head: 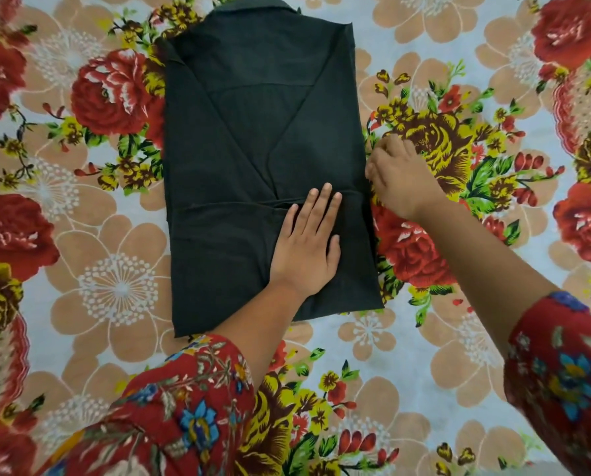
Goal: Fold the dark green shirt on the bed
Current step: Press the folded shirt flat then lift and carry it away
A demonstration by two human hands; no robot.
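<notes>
The dark green shirt (246, 139) lies flat on the bed as a long rectangle, collar at the far end, both sides folded inward so the sleeves cross over its middle. My left hand (309, 242) lies palm down on the lower right part of the shirt, fingers straight and pressing the cloth. My right hand (398, 176) is at the shirt's right edge about halfway along, fingers curled downward at the edge of the fabric; whether they pinch the cloth is hidden by the back of the hand.
The bed is covered by a floral sheet (493, 235) with red, yellow and tan flowers on pale blue. It spreads wide on all sides of the shirt. My red floral sleeves (191, 400) fill the near bottom of the view.
</notes>
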